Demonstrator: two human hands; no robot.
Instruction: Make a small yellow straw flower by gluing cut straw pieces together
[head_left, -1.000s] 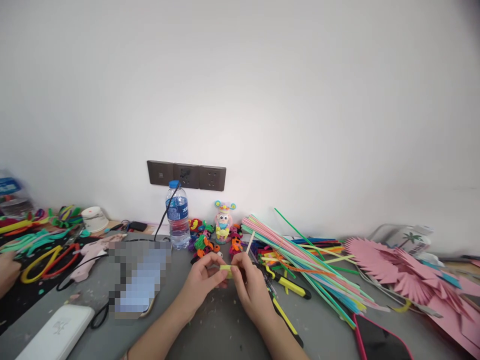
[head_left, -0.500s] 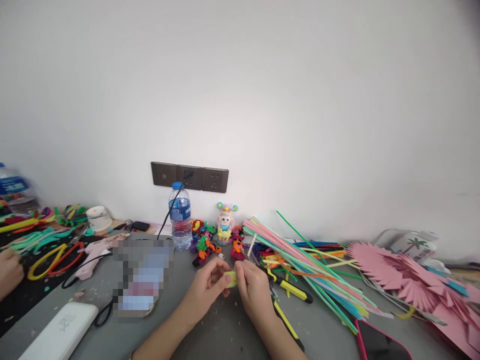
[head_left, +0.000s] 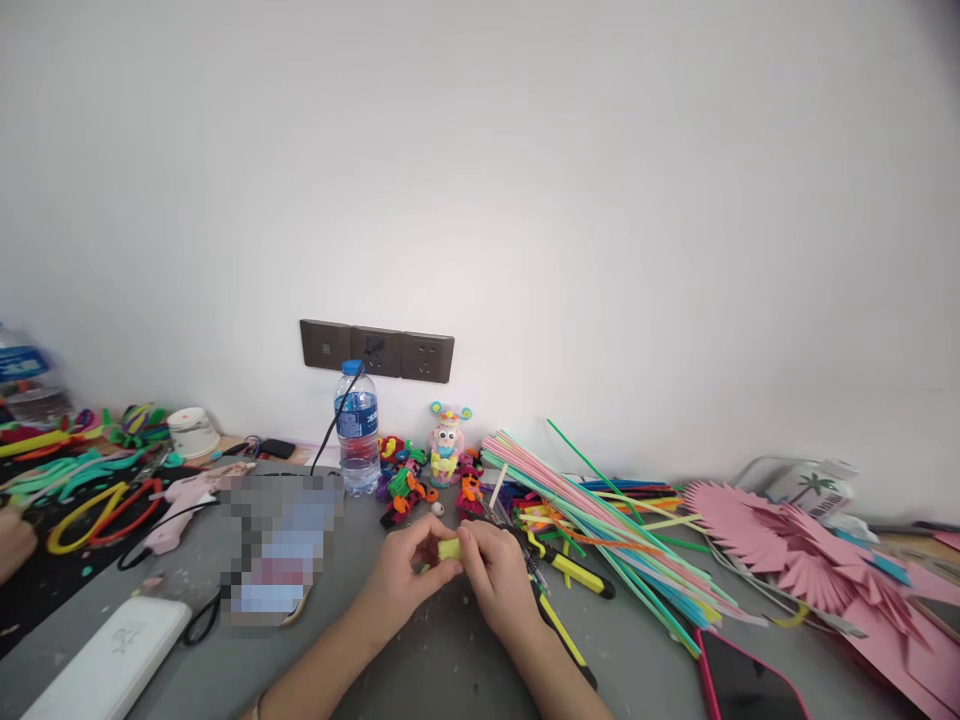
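Note:
Between my two hands, above the grey tabletop (head_left: pixel 442 660), is a small pale-yellow piece (head_left: pixel 448 549), perhaps wound pipe cleaner; its kind is not clear. My left hand (head_left: pixel 411 565) pinches its left side between thumb and fingers. From the other side my right hand (head_left: pixel 493 565) closes on its right end, thumb on top, and hides that end. Just beyond my hands stand small pipe-cleaner figures (head_left: pixel 471 490) and a pink figurine (head_left: pixel 447 440) with big eyes. Yellow-and-black-handled pliers (head_left: pixel 581 572) lie right of my right hand.
A bundle of coloured pipe cleaners (head_left: pixel 600 520) spreads on the right, near folded pink paper (head_left: pixel 795 560) and a pink-edged phone (head_left: pixel 750 680). To the left are a water bottle (head_left: pixel 358 435), a blurred-out phone (head_left: pixel 277 560), a white power bank (head_left: pixel 112 660), a pink glue gun (head_left: pixel 176 505) and another person's hand (head_left: pixel 13 540).
My hands have drawn slightly closer round the yellow piece, and my right hand has turned a little over it. The whole view has shifted slightly.

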